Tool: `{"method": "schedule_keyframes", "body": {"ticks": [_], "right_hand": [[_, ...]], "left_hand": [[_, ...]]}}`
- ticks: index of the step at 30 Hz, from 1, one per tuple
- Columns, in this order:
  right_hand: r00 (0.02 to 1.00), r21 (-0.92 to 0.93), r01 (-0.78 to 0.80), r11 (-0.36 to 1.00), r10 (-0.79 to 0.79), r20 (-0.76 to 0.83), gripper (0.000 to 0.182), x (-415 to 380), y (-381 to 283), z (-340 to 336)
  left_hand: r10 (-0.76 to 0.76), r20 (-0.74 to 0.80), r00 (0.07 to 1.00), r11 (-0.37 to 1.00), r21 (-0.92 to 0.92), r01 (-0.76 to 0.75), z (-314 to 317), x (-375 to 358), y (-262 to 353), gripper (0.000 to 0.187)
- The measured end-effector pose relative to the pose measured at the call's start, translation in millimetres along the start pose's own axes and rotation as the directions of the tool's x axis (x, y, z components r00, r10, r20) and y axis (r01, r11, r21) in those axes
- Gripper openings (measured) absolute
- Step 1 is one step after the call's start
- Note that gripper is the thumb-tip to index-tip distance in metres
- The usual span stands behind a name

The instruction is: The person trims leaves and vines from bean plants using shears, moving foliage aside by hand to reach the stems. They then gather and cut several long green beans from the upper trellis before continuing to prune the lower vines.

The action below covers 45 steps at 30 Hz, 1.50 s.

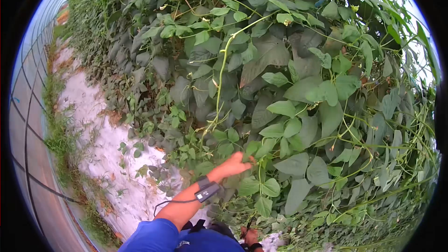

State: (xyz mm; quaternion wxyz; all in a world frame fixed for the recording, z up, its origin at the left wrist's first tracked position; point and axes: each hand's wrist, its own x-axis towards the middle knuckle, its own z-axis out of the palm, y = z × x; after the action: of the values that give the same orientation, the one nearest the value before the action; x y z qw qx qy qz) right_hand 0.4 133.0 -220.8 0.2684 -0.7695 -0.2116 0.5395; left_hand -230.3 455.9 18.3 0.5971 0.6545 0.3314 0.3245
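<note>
Left hand at the leaves of a climbing green vine

Broad, matt green vine leaves [270, 187], oval to pointed, overlapping in a dense upright bank; some darker, one browned at its edge. One pale yellow-green stem [226, 56], slender, knobbly, bent, hanging down the front of the foliage. One whitish ground sheet [88, 102], wrinkled, strewn with dry debris, beside the vine's base. One ragged grass strip [58, 147], along the sheet's outer edge. One translucent wall [35, 126], curved, dark-ribbed.

Left hand [234, 165]: bare, fingers partly bent, tips among or against the leaves, below the hanging stem's lower end; grip and exact opening cannot be told. Grey rectangular box [207, 192] on a dark wristband, with thin black cable [175, 201]. Blue fabric sleeve [151, 236] above.

Right hand [251, 236]: low, near the body, beside lower foliage; finger opening and hold cannot be told.
</note>
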Motion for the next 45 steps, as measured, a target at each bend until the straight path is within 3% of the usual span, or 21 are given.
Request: {"method": "schedule_keyframes", "body": {"ticks": [1,2,4,5,7,10,12,14,15,19,22,24,26,28,30,31,34,42,44,45], "right_hand": [[0.998,0.112,0.036,0.993,-0.031,-0.047,0.025,-4,-4,8],[0.994,0.219,0.075,0.973,-0.055,-0.096,0.026,-12,-24,21],[0.979,0.306,0.186,0.934,-0.150,-0.136,0.027,-18,-55,30],[0.967,0.307,0.242,0.920,-0.202,-0.156,0.027,-15,-66,31],[0.929,0.274,0.363,0.891,-0.323,-0.180,0.025,-20,-104,35],[0.876,0.237,0.479,0.845,-0.445,-0.184,0.023,-46,-174,44],[0.845,0.233,0.534,0.813,-0.503,-0.181,0.023,-61,-209,54],[0.827,0.172,0.559,0.811,-0.534,-0.174,0.022,-81,-236,65],[0.823,0.196,0.568,0.799,-0.548,-0.150,0.023,-86,-244,70],[0.758,0.107,0.651,0.752,-0.651,-0.033,0.024,-105,-271,89],[0.709,0.113,0.699,0.706,-0.705,0.026,0.024,-122,-293,103],[0.704,0.088,0.704,0.705,-0.708,0.043,0.026,-124,-303,109],[0.615,0.022,0.786,0.618,-0.784,0.081,0.032,-121,-309,114],[0.592,0.022,0.801,0.599,-0.796,0.126,0.039,-137,-333,120],[0.611,-0.027,0.779,0.626,-0.751,0.250,0.044,-139,-346,123],[0.604,-0.030,0.783,0.622,-0.747,0.277,0.045,-138,-352,125],[0.611,-0.073,0.775,0.628,-0.715,0.339,0.045,-129,-362,128],[0.528,0.010,0.825,0.565,-0.777,0.342,0.037,-152,-403,124],[0.545,-0.005,0.805,0.594,-0.735,0.402,0.053,-145,-411,121],[0.499,0.017,0.839,0.544,-0.780,0.377,0.054,-150,-418,122]], "left_hand": [[-0.092,0.008,0.996,0.996,-0.017,0.092,-11,-7,-4,0.026],[-0.140,-0.045,0.989,0.979,-0.155,0.132,-19,-12,-20,0.025],[-0.071,-0.095,0.993,0.844,-0.536,0.009,-32,-38,-9,0.026],[-0.077,-0.100,0.992,0.846,-0.533,0.012,-42,-41,-2,0.026],[-0.276,-0.061,0.959,0.900,-0.367,0.235,-62,-43,10,0.028],[-0.253,-0.144,0.957,0.894,-0.414,0.174,-77,-34,-9,0.031],[-0.283,-0.205,0.937,0.890,-0.421,0.177,-87,-42,22,0.023],[-0.337,-0.106,0.936,0.755,-0.624,0.201,-98,-52,47,0.020],[-0.252,0.010,0.968,0.746,-0.635,0.200,-106,-54,50,0.016],[-0.257,-0.015,0.966,0.637,-0.755,0.158,-116,-51,34,0.014],[-0.266,-0.038,0.963,0.563,-0.817,0.123,-128,-60,66,0.010],[-0.237,-0.077,0.969,0.558,-0.826,0.071,-132,-69,86,0.010],[-0.263,-0.057,0.963,0.586,-0.803,0.112,-133,-76,90,0.011],[-0.173,0.023,0.985,0.554,-0.824,0.117,-133,-79,77,0.012],[-0.076,-0.035,0.996,0.657,-0.753,0.024,-128,-84,74,0.018],[-0.075,-0.088,0.993,0.729,-0.684,-0.006,-124,-83,73,0.024],[-0.111,-0.199,0.974,0.774,-0.632,-0.041,-114,-82,73,0.025],[-0.128,-0.189,0.973,0.759,-0.651,-0.027,-104,-96,68,0.026],[-0.144,-0.116,0.983,0.793,-0.608,0.044,-105,-100,66,0.025],[-0.143,-0.116,0.983,0.792,-0.608,0.043,-104,-101,65,0.025]]}}
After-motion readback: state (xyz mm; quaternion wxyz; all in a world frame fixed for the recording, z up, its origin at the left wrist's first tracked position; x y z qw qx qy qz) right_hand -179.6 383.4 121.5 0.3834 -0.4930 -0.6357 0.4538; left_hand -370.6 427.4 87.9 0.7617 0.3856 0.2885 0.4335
